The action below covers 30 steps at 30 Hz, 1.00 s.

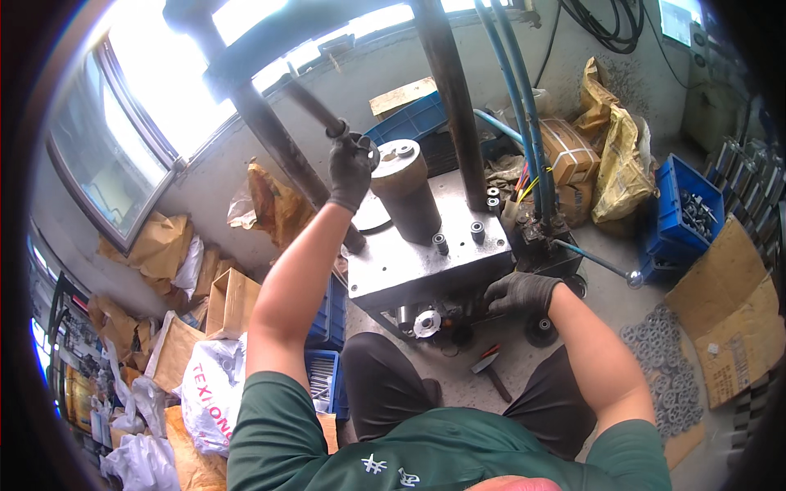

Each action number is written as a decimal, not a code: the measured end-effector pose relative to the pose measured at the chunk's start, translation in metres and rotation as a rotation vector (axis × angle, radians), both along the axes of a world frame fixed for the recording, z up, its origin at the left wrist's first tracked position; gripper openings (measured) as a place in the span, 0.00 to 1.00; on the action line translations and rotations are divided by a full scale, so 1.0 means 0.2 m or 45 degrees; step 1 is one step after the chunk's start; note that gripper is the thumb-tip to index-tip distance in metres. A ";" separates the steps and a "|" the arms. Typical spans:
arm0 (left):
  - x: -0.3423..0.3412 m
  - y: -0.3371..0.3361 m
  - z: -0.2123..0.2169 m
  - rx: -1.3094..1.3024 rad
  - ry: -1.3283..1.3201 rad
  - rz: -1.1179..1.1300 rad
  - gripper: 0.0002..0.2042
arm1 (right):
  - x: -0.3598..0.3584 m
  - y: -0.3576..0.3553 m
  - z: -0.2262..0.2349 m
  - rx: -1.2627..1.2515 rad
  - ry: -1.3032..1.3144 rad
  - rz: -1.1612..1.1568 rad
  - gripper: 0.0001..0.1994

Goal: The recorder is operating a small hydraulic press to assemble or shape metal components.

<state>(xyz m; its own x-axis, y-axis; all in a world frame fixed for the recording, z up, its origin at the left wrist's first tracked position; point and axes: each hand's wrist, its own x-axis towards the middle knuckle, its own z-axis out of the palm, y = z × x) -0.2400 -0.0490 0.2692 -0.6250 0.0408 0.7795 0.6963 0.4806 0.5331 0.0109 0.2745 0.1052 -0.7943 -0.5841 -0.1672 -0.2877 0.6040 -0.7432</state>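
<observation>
My left hand (350, 170), in a dark glove, is raised beside the thick metal cylinder (409, 196) on the press table. Its fingers are closed around a small ring-shaped metal part (370, 153) next to the cylinder's top. The end of a slanting metal rod (311, 105) meets the top of this hand. My right hand (522, 295), also gloved, is at the right front edge of the steel press table (385, 274). Those fingers are curled, and what they hold, if anything, is hidden. Small bushings (440, 243) stand on the tabletop between the hands.
Press columns (454, 106) rise behind the table; blue hoses (516, 90) hang at the right. A hammer (497, 380) lies on the floor between my knees. Grey rings (667, 368) lie near cardboard (733, 319). A blue bin (684, 204) holds metal parts. Bags (214, 393) fill the left.
</observation>
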 end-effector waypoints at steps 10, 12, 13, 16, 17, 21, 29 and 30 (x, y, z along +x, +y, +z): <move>-0.28 0.26 0.05 -0.143 -0.590 0.147 0.16 | 0.06 -0.01 0.13 -0.028 -0.053 0.021 0.20; -0.31 0.26 0.01 -0.086 -0.620 0.129 0.18 | 0.10 -0.01 0.16 0.043 -0.048 -0.004 0.20; -0.33 0.26 0.00 0.021 -0.554 0.143 0.17 | 0.11 -0.01 0.16 0.044 -0.062 0.003 0.20; -0.41 0.22 -0.03 0.275 -0.612 0.062 0.17 | 0.14 -0.02 0.16 0.113 -0.038 0.058 0.22; -0.43 0.21 -0.04 0.305 -0.593 0.012 0.16 | 0.16 -0.02 0.15 0.122 0.098 0.102 0.21; -0.40 0.21 -0.06 0.230 -0.571 -0.042 0.14 | 0.20 -0.04 0.14 0.080 0.483 0.272 0.20; -0.26 0.23 0.01 0.081 -0.576 0.083 0.15 | 0.34 -0.12 0.48 -0.221 0.574 0.032 0.14; -0.25 0.23 0.02 0.098 -0.578 0.082 0.15 | 0.37 -0.11 0.55 -0.354 0.636 -0.001 0.13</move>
<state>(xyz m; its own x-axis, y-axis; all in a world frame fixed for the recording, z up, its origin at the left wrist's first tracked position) -0.2905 -0.0025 0.2724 -0.9032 -0.0564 0.4255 0.3540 0.4626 0.8128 0.0844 0.2516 0.2146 -0.7377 -0.5518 0.3889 -0.6448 0.4055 -0.6479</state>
